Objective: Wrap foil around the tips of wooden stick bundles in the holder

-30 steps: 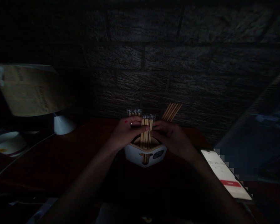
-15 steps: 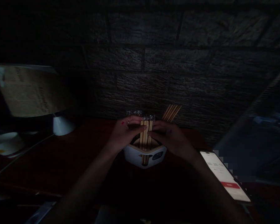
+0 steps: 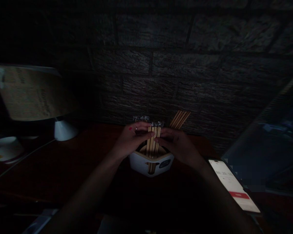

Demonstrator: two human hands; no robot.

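The scene is very dark. A white holder point(image 3: 143, 164) stands on the dark red table point(image 3: 70, 162) in front of a brick wall. A bundle of thin wooden sticks with foil-wrapped tops point(image 3: 153, 139) stands upright in it. My left hand point(image 3: 130, 138) grips the bundle from the left, fingers curled round its upper part. On the right, my right hand point(image 3: 177, 143) pinches the same bundle. A second foil-topped bundle point(image 3: 141, 119) stands just behind, and several bare sticks point(image 3: 180, 119) lean to the right.
A lit phone point(image 3: 233, 187) lies on the table at the right. At the left stand a white lamp base point(image 3: 63, 130) and a board with printed text point(image 3: 29, 92), with a white cable point(image 3: 17, 162) and a round white object point(image 3: 3, 148).
Both hands stay on the stick bundle, with the fingers drawn slightly closer together. The view has shifted a little.
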